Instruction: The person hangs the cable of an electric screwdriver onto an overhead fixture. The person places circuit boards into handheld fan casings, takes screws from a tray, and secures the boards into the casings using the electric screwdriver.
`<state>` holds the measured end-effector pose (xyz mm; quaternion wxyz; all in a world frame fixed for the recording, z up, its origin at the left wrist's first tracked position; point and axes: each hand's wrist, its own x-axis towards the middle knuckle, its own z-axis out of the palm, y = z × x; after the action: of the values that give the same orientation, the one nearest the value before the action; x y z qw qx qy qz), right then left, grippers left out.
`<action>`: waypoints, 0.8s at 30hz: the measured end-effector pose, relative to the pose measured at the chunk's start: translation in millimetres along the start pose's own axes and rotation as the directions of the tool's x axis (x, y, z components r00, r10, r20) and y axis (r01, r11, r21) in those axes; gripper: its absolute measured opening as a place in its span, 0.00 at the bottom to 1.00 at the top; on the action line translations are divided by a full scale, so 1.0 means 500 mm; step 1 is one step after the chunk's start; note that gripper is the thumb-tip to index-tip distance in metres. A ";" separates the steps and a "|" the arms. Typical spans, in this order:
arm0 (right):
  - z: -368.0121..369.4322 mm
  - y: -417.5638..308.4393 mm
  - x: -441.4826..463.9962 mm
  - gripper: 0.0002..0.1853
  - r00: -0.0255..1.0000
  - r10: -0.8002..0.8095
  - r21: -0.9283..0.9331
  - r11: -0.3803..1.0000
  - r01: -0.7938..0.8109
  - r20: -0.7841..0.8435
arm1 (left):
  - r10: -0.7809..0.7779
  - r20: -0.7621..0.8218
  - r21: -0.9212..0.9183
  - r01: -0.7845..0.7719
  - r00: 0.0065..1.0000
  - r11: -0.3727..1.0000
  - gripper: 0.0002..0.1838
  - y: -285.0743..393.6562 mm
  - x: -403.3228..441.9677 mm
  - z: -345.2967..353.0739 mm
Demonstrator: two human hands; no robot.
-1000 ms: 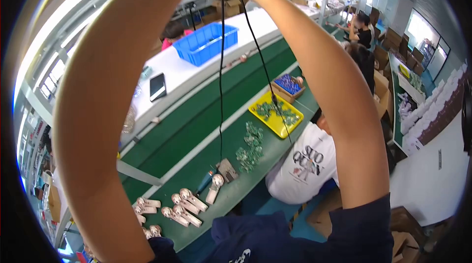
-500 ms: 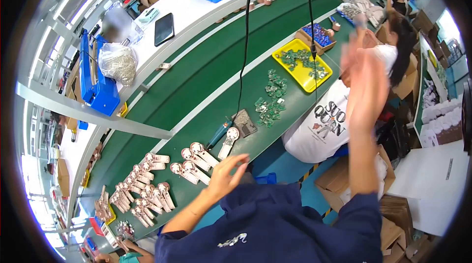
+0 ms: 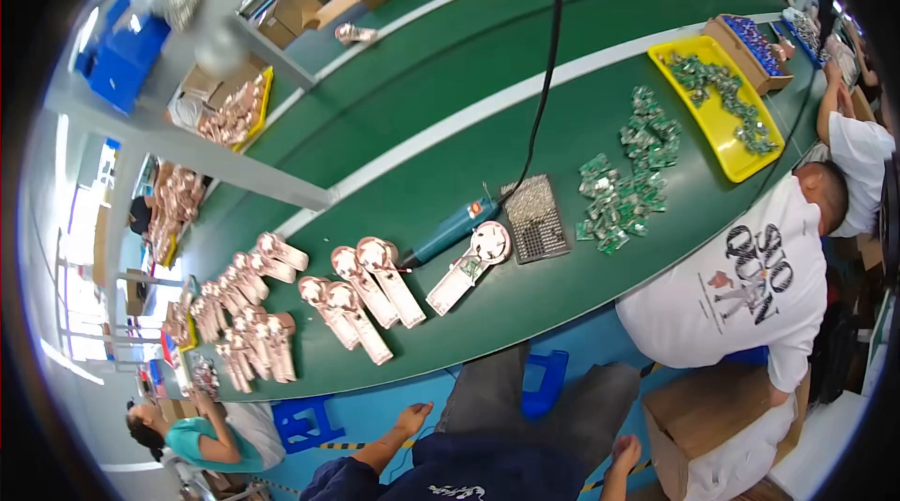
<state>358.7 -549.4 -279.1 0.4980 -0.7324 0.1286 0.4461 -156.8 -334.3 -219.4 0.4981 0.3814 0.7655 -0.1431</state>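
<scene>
My left hand (image 3: 412,418) is low beside my lap, its fingers curled together with nothing visible in them. My right hand (image 3: 625,453) hangs at the other side of my legs, fingers curled in, and no object shows in it. Both are apart from the green bench (image 3: 469,332). On the bench in front lies a pink handheld fan part (image 3: 457,285) with a green circuit board on its handle. A teal electric screwdriver (image 3: 457,231) lies behind it, beside a metal grid tray of screws (image 3: 536,220). More pink fan halves (image 3: 361,299) lie to the left.
Green circuit boards (image 3: 623,187) are piled right of the tray, and a yellow tray (image 3: 757,159) holds more. A black cable (image 3: 542,98) hangs over the bench. A co-worker in a white shirt (image 3: 731,285) bends at the right, near a cardboard box (image 3: 698,412). Another person (image 3: 211,440) sits left.
My right hand has dropped from its raised place at the right, and my left hand has drawn back from the bench edge. The view has shifted; the white-shirted co-worker now leans down.
</scene>
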 end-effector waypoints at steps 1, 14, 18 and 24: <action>-0.069 0.089 0.067 0.15 0.984 0.157 0.116 0.979 -0.166 0.079 | -0.177 0.242 -0.287 0.245 0.954 0.926 0.40 0.013 0.015 0.016; 0.199 0.133 0.043 0.17 0.986 0.100 -0.205 0.976 -0.072 0.130 | 0.105 0.644 -0.548 0.360 0.758 0.755 0.39 0.094 0.200 0.105; 0.217 0.131 0.038 0.18 0.988 0.076 -0.255 0.966 -0.040 0.133 | 0.029 0.696 -0.513 0.468 0.718 0.720 0.35 0.129 0.191 0.087; 0.329 0.105 0.076 0.18 0.986 0.107 -0.349 0.936 -0.057 0.127 | 0.127 0.575 -0.559 0.274 0.808 0.782 0.33 0.230 0.290 0.073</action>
<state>260.7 -425.3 -358.3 0.3514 -0.7680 0.0429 0.5337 -80.2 -215.3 -344.1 0.7985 0.1021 0.5931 -0.0145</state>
